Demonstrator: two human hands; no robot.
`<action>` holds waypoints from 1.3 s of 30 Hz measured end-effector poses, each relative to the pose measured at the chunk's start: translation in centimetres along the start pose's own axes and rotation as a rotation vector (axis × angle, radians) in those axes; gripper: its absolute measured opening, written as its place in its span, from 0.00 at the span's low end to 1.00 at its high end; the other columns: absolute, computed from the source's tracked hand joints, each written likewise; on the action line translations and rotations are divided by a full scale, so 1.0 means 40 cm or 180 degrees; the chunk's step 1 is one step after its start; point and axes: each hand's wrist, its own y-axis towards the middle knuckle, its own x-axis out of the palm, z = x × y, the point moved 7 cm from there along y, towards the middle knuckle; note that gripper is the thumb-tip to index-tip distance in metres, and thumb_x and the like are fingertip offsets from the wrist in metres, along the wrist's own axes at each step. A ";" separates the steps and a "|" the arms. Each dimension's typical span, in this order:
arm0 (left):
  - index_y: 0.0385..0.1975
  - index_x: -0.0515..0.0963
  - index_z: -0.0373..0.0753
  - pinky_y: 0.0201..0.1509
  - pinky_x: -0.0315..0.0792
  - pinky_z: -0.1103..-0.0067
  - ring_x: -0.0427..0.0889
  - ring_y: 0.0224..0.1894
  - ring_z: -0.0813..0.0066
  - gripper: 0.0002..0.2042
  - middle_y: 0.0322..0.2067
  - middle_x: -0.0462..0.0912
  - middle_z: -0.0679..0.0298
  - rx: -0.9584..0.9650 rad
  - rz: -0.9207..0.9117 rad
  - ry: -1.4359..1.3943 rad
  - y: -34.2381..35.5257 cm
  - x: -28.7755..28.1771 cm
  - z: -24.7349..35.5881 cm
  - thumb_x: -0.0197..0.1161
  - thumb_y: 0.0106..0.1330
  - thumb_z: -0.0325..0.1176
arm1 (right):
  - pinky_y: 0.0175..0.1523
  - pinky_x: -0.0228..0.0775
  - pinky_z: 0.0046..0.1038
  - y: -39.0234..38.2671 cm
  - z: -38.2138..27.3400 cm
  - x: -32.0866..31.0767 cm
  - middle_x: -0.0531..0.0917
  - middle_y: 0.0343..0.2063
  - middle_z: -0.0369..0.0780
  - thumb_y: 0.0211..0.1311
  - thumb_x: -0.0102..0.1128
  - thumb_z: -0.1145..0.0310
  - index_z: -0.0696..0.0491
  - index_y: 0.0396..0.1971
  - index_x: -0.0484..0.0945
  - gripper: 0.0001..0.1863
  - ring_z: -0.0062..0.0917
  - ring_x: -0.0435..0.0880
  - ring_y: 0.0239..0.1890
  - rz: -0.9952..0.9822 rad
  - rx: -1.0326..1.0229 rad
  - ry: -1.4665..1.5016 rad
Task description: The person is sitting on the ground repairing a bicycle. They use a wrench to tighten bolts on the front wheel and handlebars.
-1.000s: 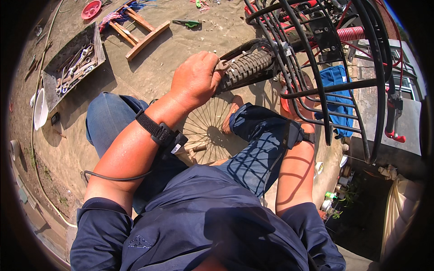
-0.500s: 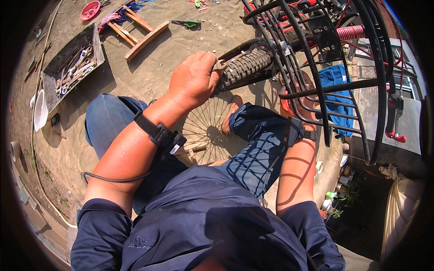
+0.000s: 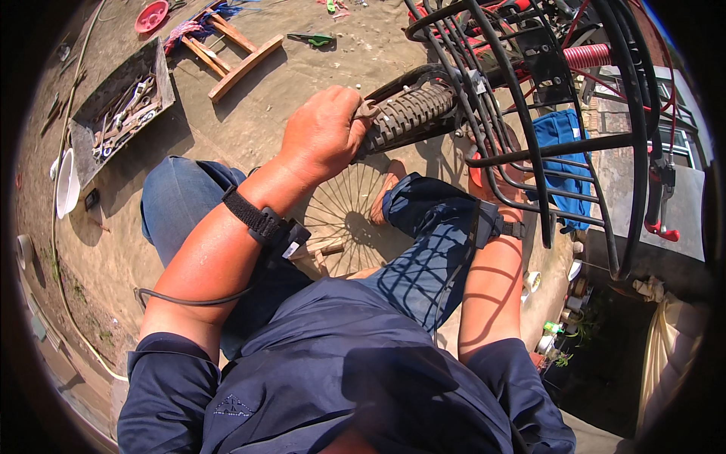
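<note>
My left hand (image 3: 324,130) is closed at the near end of a knobby bicycle tyre (image 3: 416,113). Pinched between its thumb and fingers is a grey-brown rag (image 3: 367,111), which touches the tread. A black wire basket (image 3: 556,149) sits over the front of the bicycle, to the right of the tyre. Behind its bars is my right hand (image 3: 508,170), mostly hidden, so its fingers and anything in them cannot be made out. Something red shows beside it. Between my legs, thin spoke lines (image 3: 352,216) fan out over the ground.
On the left stands a metal tray (image 3: 165,87) of wrenches and other tools. Beyond it lie a wooden frame (image 3: 246,69), a green-handled tool (image 3: 310,38) and a red basin (image 3: 151,17). A white bowl (image 3: 68,184) is beside the tray. Blue cloth (image 3: 561,170) shows behind the basket.
My right forearm and wrist have shifted very slightly. My left hand stays at the tyre with the rag, and the bicycle looks still.
</note>
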 end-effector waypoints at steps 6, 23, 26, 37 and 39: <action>0.31 0.69 0.37 0.37 0.68 0.61 0.73 0.35 0.45 0.09 0.29 0.72 0.51 0.0030 0.0024 -0.0067 0.006 0.007 0.008 0.61 0.60 0.32 | 0.55 0.77 0.26 -0.017 -0.008 -0.019 0.81 0.45 0.43 0.64 0.57 0.78 0.57 0.48 0.77 0.12 0.27 0.82 0.47 0.0159 0.0053 -0.0018; 0.31 0.69 0.36 0.37 0.68 0.61 0.73 0.36 0.46 0.08 0.29 0.72 0.51 -0.0002 -0.0026 -0.0063 0.005 0.004 0.004 0.61 0.58 0.30 | 0.54 0.77 0.25 -0.013 0.029 -0.062 0.81 0.44 0.43 0.64 0.57 0.78 0.57 0.47 0.77 0.12 0.26 0.82 0.47 0.0394 0.0168 0.0129; 0.32 0.71 0.38 0.41 0.72 0.61 0.76 0.40 0.50 0.09 0.33 0.76 0.55 -0.0189 -0.0173 0.0062 0.005 0.007 -0.007 0.62 0.58 0.36 | 0.54 0.77 0.25 -0.010 0.032 -0.066 0.81 0.44 0.43 0.64 0.57 0.78 0.56 0.47 0.77 0.12 0.26 0.82 0.47 0.0429 0.0188 0.0148; 0.30 0.69 0.37 0.37 0.68 0.60 0.73 0.36 0.46 0.09 0.30 0.73 0.52 -0.0043 -0.0030 -0.0045 0.007 0.004 -0.001 0.61 0.61 0.34 | 0.53 0.77 0.24 -0.012 0.033 -0.073 0.81 0.44 0.43 0.64 0.57 0.78 0.56 0.48 0.77 0.12 0.26 0.82 0.47 0.0527 0.0223 0.0195; 0.29 0.68 0.36 0.35 0.67 0.61 0.72 0.34 0.45 0.10 0.28 0.71 0.51 0.0037 0.0041 -0.0118 0.009 0.007 0.004 0.61 0.62 0.33 | 0.51 0.78 0.23 -0.021 0.011 -0.039 0.81 0.44 0.43 0.64 0.57 0.78 0.55 0.48 0.77 0.13 0.26 0.82 0.46 0.0438 0.0200 0.0134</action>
